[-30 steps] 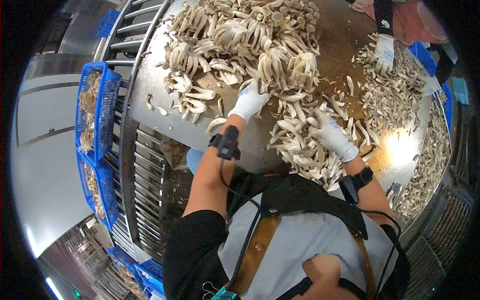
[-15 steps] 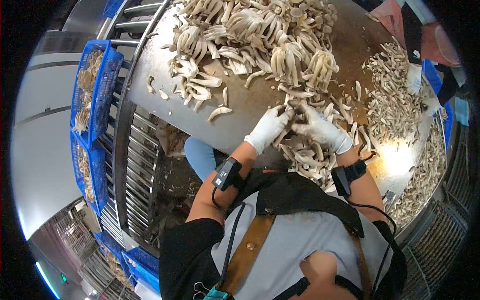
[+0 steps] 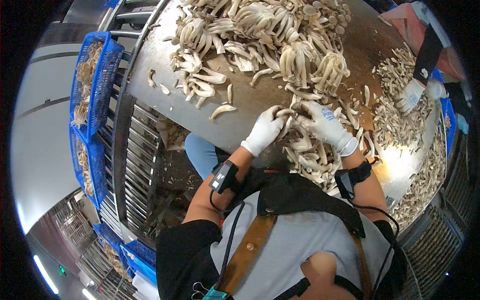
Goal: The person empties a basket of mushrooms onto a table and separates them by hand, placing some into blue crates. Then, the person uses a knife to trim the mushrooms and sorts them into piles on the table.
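My left hand [image 3: 264, 131], in a white glove, is closed with its fingertips pinching a pale mushroom [image 3: 286, 125]. Against the same mushroom, my right hand [image 3: 324, 127] curls its fingers, its thumb side meeting the left fingertips; this glove is stained at the fingers. Part of the mushroom is hidden by the fingers. Just below both hands lies a heap of loose mushroom stems [image 3: 312, 160] at the table edge near my body. Beyond them a large pile of mushroom clusters [image 3: 260, 22] covers the far part of the metal table [image 3: 170, 112].
A broad spread of small cut mushroom pieces [image 3: 400, 130] covers the right side, where another person's gloved hand [image 3: 411, 96] reaches in. Blue crates [image 3: 106, 62] with mushrooms stand left beside a roller conveyor [image 3: 142, 145]. A few single stems [image 3: 222, 111] lie left of my hands.
My hands stay together, with the fingers shifted slightly on the mushroom. At the right, the other person's gloved hand has come further into the cut pieces. The view has moved a little.
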The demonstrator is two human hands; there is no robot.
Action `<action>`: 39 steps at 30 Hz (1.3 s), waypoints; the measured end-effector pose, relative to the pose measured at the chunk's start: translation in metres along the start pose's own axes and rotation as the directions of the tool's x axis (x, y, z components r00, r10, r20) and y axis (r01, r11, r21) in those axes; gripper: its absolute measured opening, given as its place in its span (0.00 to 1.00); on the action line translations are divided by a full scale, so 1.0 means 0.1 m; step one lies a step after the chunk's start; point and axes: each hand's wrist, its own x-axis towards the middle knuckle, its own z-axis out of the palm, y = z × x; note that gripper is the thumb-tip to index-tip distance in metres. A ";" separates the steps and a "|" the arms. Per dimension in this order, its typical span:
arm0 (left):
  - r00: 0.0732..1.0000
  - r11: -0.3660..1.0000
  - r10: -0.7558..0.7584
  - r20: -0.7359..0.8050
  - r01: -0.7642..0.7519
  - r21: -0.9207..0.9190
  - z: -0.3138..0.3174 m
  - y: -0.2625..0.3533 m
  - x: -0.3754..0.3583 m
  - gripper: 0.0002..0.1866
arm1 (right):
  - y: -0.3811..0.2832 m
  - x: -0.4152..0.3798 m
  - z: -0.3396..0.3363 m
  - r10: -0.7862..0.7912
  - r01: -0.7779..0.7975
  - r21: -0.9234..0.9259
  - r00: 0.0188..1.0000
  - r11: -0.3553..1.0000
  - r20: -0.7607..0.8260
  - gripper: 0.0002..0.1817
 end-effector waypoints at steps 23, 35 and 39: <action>0.350 0.827 -0.126 -0.928 0.554 0.096 -0.96 -0.13 0.86 0.44 | -0.21 0.11 0.10 -0.146 0.181 -0.300 0.980 0.937 0.135 0.29; 0.998 0.717 0.028 -0.061 -0.063 -0.694 0.01 0.14 -0.25 0.33 | -0.21 0.07 0.29 0.377 -0.288 0.810 0.922 0.512 0.090 0.26; 0.999 0.654 0.022 0.024 0.003 -0.757 0.11 0.25 -0.29 0.32 | -0.20 -0.09 0.36 0.233 -0.097 0.847 0.972 0.523 -0.032 0.24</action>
